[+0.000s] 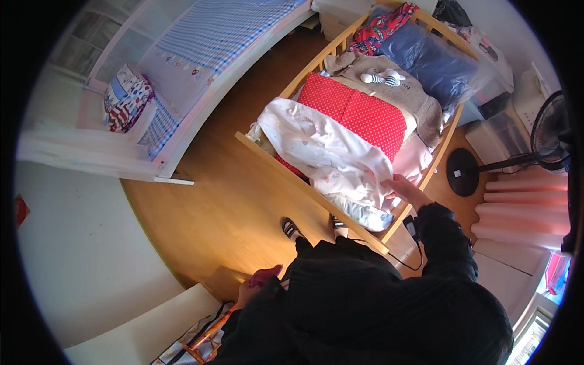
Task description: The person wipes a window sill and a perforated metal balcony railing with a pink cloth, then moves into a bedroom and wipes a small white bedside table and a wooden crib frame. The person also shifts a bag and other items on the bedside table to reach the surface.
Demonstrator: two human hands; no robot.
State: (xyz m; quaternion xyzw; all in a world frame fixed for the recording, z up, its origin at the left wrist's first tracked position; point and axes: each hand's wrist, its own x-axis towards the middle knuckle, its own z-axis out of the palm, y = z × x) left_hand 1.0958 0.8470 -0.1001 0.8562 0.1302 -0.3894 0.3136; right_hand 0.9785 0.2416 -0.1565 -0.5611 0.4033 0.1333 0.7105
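Observation:
My right hand (pixel 405 190) pinches the edge of a white printed garment (pixel 315 137), which lies spread over the near end of a wooden crib (pixel 315 205). Beneath and beyond the garment is a red polka-dot cushion or folded cloth (pixel 360 109). Low at my left side, my left hand (pixel 246 293) holds a dark red item (pixel 265 276); my sleeve hides part of it, so its kind is unclear. Pink fabric (pixel 415 157) lies in the crib near my right hand. Farther back are a brown fleece garment (pixel 392 82) and a striped soft toy (pixel 383 78).
A plastic-wrapped blue bundle (pixel 424 54) fills the crib's far end. Right of it stands a black fan (pixel 463 172), with a pink curtain (pixel 520 205) nearby. A bed with blue checked bedding (pixel 228 32) is at left. A cable (pixel 417 262) hangs beside the crib.

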